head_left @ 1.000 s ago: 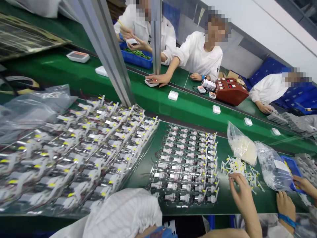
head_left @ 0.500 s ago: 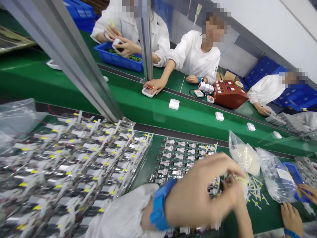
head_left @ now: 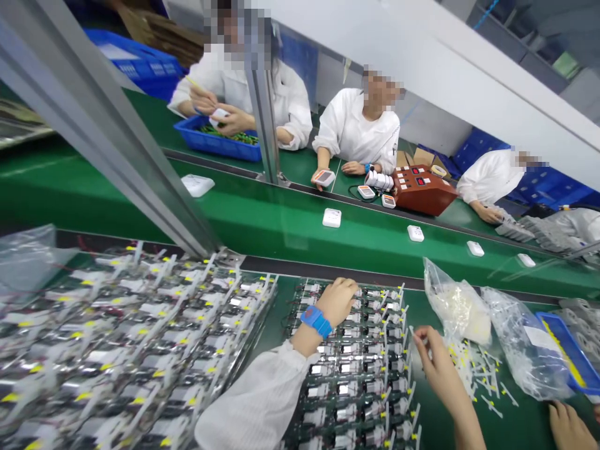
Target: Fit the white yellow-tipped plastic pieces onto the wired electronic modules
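Observation:
My left hand (head_left: 335, 303), with a blue wrist strap (head_left: 317, 321), lies over the upper rows of small electronic assemblies (head_left: 347, 369) in a clear tray. Its fingers are bent and close together, and the fingertips are hidden among the parts. To the right of the tray, my right hand (head_left: 435, 356) is pinched, thumb against forefinger, on a small white strip (head_left: 411, 331). Beside that hand is a loose pile of white strips with yellow ends (head_left: 478, 369). Similar strips stick up from assemblies along the tray's right side.
A larger batch of assemblies (head_left: 117, 350) fills the left. Clear plastic bags (head_left: 457, 309) and a blue bin (head_left: 569, 356) lie right, near another person's hand (head_left: 572, 425). Beyond a metal post (head_left: 140, 144), a green conveyor (head_left: 262, 231) carries white devices; co-workers sit behind it.
My left hand has moved from the foreground away onto the upper tray rows. My hands have separated. Across the conveyor, a co-worker has lifted a white device off the belt.

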A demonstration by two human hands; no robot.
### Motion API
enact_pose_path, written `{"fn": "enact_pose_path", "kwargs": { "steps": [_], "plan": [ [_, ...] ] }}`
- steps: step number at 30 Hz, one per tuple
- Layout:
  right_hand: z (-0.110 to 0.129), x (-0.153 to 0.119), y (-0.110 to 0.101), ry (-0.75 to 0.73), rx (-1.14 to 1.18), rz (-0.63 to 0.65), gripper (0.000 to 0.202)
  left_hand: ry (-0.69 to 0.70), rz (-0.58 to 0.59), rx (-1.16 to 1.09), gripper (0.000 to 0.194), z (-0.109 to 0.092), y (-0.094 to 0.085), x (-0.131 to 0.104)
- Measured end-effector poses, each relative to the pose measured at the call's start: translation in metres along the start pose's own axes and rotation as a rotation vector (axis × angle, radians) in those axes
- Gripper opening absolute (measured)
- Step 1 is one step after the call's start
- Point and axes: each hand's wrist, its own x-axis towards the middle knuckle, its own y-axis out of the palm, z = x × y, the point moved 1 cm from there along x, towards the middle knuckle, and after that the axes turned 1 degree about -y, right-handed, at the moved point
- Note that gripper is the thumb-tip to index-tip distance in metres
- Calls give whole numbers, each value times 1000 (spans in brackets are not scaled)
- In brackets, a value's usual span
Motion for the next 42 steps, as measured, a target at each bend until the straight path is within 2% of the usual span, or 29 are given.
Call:
{"fn": "enact_pose_path", "kwargs": {
  "steps": [3,7,12,16,22,27,30,36,39,42],
  "plan": [
    [12,30,7,-61,175,-42,18,-2,18,49,27,1,2,2],
    [-6,53,27,-162,220,-326,13,-36,14,129,26,-1,1,3],
    [-31,48,43,-277,253,-519,7,-68,18,194,16,0,3,5],
    [-35,40,49,-326,282,-611,9,-99,13,217,19,1,11,9],
    [-32,40,63,-346,273,-627,19,-120,21,242,16,6,18,14],
    [-27,38,61,-302,251,-599,22,-81,20,237,12,6,16,14],
    [-22,38,57,-258,245,-564,21,-59,9,236,12,6,6,11],
    [-10,36,53,-255,254,-514,12,-44,-71,258,13,3,-32,-4],
    [-3,34,53,-314,237,-449,8,59,-57,204,18,-7,-41,-9],
    [6,32,53,-398,206,-368,9,210,-43,11,24,-19,-38,-9]
  ]
}}
